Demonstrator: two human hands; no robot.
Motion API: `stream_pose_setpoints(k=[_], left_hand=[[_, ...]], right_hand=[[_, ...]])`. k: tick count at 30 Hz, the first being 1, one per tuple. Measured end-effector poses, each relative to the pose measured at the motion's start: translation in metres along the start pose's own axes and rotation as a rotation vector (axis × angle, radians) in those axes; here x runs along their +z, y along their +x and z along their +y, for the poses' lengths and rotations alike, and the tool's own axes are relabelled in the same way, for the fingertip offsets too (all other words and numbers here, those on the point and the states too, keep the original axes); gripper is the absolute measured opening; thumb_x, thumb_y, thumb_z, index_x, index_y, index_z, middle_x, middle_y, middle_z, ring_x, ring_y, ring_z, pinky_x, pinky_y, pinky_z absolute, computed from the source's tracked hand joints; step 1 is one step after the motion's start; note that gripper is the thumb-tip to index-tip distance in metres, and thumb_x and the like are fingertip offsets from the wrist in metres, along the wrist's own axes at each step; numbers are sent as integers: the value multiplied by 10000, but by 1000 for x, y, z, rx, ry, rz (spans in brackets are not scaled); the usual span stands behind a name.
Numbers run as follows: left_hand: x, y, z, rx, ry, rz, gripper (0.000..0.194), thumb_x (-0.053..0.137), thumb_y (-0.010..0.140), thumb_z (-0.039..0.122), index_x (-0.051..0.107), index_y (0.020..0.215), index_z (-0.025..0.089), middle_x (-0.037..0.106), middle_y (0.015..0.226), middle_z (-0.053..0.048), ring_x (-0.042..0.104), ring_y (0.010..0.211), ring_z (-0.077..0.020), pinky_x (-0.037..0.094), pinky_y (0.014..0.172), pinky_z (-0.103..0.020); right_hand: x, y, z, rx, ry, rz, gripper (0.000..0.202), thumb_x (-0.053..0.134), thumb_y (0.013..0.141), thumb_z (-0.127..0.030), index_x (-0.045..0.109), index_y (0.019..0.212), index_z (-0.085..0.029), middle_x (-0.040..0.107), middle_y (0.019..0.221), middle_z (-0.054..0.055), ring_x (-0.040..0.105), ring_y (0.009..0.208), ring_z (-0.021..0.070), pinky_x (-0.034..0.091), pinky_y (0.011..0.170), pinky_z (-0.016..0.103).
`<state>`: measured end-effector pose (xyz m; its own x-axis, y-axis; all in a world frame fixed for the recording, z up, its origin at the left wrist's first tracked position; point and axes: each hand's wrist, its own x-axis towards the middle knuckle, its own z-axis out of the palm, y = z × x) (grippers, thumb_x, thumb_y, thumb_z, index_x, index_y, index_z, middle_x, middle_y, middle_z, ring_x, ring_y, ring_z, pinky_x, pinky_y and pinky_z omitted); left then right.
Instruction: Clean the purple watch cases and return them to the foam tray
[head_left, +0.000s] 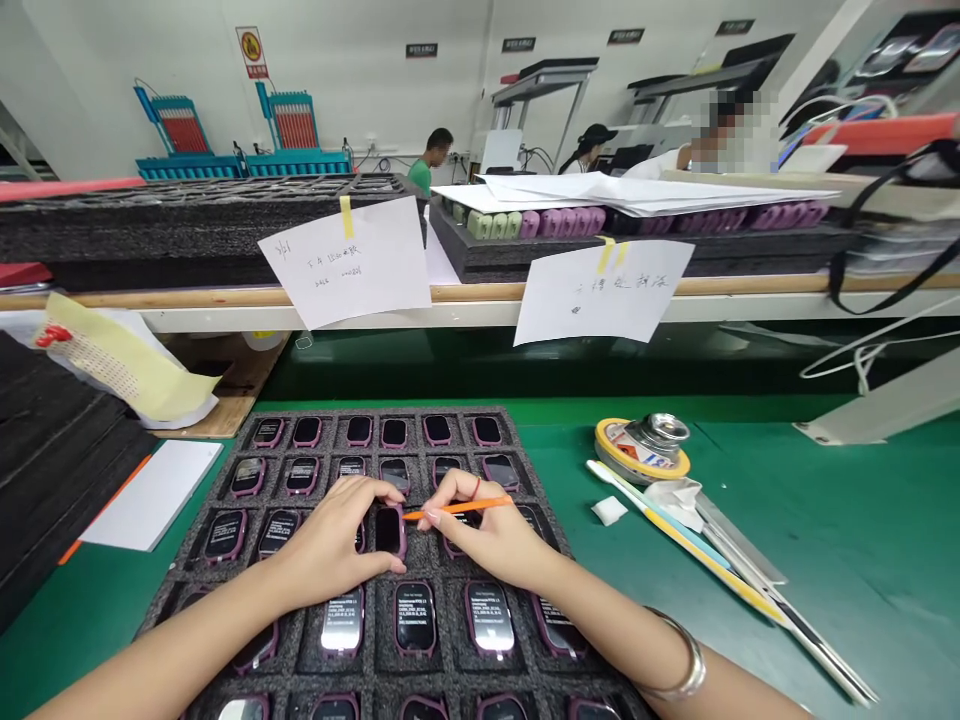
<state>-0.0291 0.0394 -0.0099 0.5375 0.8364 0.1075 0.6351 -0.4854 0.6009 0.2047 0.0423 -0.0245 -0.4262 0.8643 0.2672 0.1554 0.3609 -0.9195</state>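
Watch [389, 531]: showing a dark screen over the foam tray [442, 572].
Left hand [339, 533]: my fingers are pinching the watch's two ends.
Right hand [487, 535]: my fingers are pinching an orange stick [466, 507], its tip pointing at the watch's edge.

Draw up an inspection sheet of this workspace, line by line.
Surface: green worktop bearing a dark foam tray.
Job items: purple-framed watches in tray compartments; orange stick, tip at the side of one watch.
Clutter: yellow tape roll, white block and slender tools right of the tray.
Grips: left hand holds that watch between thumb and fingers; right hand holds the orange stick.
Cables: white cable at far right, above the worktop.
Surroundings: shelf with paper notes on its edge; people beyond.
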Motion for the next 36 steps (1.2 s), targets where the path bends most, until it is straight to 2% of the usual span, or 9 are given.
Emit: stream_pose_setpoints(k=[6, 9, 12, 16, 21, 24, 27, 32, 36], left_hand=[[3, -1, -1, 0, -2, 44, 584, 849, 718, 268, 520, 1200, 258, 682, 1180, -69, 643, 1120, -299, 529, 960, -494], [4, -2, -3, 16, -2, 36, 660, 861, 719, 298, 503, 1273, 276, 706, 1154, -52, 653, 1120, -297, 529, 971, -484], [4, -3, -4, 31, 2, 26, 700, 857, 734, 301, 485, 1325, 286, 706, 1195, -53, 645, 1146, -293, 524, 982, -474], [4, -3, -5, 47, 5, 17, 689, 845, 752, 304, 485, 1339, 288, 716, 1182, -44, 651, 1128, -284, 531, 966, -467], [5, -2, -7, 60, 19, 24, 676, 841, 756, 333, 492, 1332, 280, 710, 1184, -61, 654, 1114, -295, 543, 940, -466], [6, -2, -8, 71, 29, 17, 692, 857, 743, 316, 486, 1326, 281, 718, 1168, -54, 660, 1101, -288, 541, 943, -459], [5, -2, -7, 75, 40, 16, 699, 859, 743, 301, 477, 1327, 277, 713, 1189, -58, 657, 1113, -286, 539, 949, -457], [4, -3, -3, 82, 63, 15, 729, 869, 731, 270, 466, 1338, 262, 727, 1140, -46, 665, 1081, -281, 547, 925, -453], [5, -4, -4, 106, 88, 27, 717, 869, 736, 278, 465, 1327, 244, 707, 1216, -80, 654, 1121, -291, 536, 959, -471]], right_hand=[[-4, -6, -7, -174, -227, -109, 318, 487, 1004, -216, 686, 1235, -303, 743, 1217, 63, 627, 1229, 259, 432, 1098, 525], [-5, -9, -6, -203, -426, -82, 361, 465, 1000, -165, 653, 1293, -258, 716, 1268, 123, 591, 1294, 302, 375, 1129, 615], [-5, -10, -6, -269, -497, -127, 403, 432, 1010, -140, 585, 1364, -257, 689, 1325, 107, 577, 1320, 279, 370, 1151, 608], [-5, -9, -7, -279, -590, -118, 416, 428, 999, -111, 576, 1363, -246, 736, 1237, 106, 606, 1293, 286, 377, 1149, 620], [-4, -9, -4, -316, -550, -151, 434, 439, 999, -111, 543, 1386, -276, 710, 1299, 76, 595, 1307, 256, 371, 1167, 584], [-3, -8, -1, -263, -575, -90, 388, 415, 1006, -112, 585, 1330, -239, 745, 1214, 108, 637, 1252, 278, 387, 1139, 606], [-2, -9, -2, -283, -486, -103, 390, 401, 1011, -116, 573, 1331, -258, 726, 1255, 97, 644, 1237, 236, 428, 1115, 530], [-1, -12, -7, -249, -311, -39, 299, 389, 1035, -169, 645, 1129, -292, 795, 994, 30, 732, 966, 205, 481, 1011, 468], [-1, -12, -7, -285, -306, -80, 294, 402, 1029, -175, 637, 1166, -288, 774, 1092, 49, 705, 1079, 215, 473, 1022, 452]])
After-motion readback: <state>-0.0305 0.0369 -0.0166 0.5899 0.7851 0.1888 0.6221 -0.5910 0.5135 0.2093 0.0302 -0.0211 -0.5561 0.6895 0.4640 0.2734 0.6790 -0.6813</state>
